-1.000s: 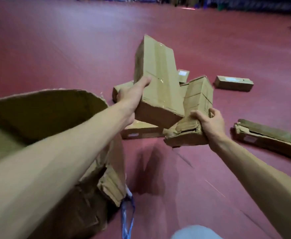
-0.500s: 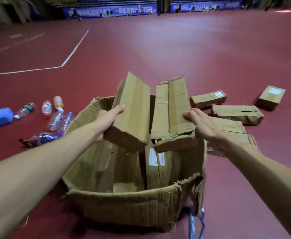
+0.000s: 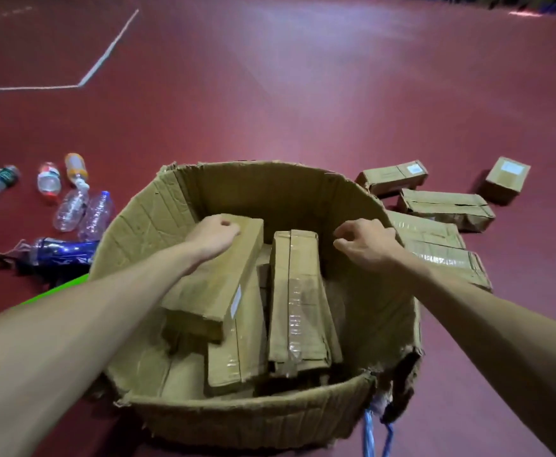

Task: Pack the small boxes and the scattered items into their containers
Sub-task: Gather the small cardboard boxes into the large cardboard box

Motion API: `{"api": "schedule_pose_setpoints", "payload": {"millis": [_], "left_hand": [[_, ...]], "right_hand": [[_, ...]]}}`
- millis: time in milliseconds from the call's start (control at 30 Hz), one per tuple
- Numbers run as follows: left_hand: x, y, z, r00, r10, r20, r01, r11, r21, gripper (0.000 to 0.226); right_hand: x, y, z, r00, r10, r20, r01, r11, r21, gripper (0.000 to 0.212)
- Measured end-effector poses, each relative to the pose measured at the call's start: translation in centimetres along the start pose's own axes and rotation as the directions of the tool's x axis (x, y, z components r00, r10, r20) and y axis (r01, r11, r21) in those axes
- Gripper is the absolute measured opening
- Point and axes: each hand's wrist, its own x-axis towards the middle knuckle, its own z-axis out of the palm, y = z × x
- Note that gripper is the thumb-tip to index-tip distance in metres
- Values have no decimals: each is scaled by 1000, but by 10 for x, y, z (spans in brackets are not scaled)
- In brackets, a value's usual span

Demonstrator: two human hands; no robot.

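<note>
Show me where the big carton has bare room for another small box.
Inside the carton, a bare strip runs between the taped box and the right wall, by the right hand. The far end behind the boxes is open too. The middle and left are crowded: stacked boxes, with the left hand holding the top box.

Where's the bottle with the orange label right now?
In the head view the orange-label bottle lies on the red floor, left of the big carton, just right of the red-labelled bottle.
</note>
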Motion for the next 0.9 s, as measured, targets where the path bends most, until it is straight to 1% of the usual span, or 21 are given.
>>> {"api": "schedule_pose_setpoints", "payload": {"millis": [100,200,267,400,500,600,667,767,900], "left_hand": [[12,38,15,990,139,38,-140,990,32,39],[15,83,46,962,263,74,-265,964,19,39],[12,114,73,937,332,109,-333,943,-9,38],[7,162,131,893,425,149,-424,905,-46,34],[5,187,171,856,471,212,-486,874,22,35],[8,208,209,832,469,297,-518,848,114,37],[13,221,237,834,431,344,-505,847,163,37],[21,241,285,849,340,405,-457,858,236,38],[30,277,340,875,204,438,-352,891,288,42]], "right_hand": [[9,21,-35,999,20,-36,-20,1000,19,33],[9,64,-63,991,121,-49,-122,992,-13,36],[7,102,-74,978,198,-60,-197,980,33,39],[3,180,-76,950,304,-70,-296,949,110,40],[0,235,-66,929,367,-55,-355,921,161,42],[-4,284,-55,915,403,-11,-393,898,197,44],[-3,317,-47,909,416,17,-410,885,222,46],[3,363,-37,911,413,17,-403,880,251,43],[9,415,-35,889,455,50,-444,831,336,48]]}}
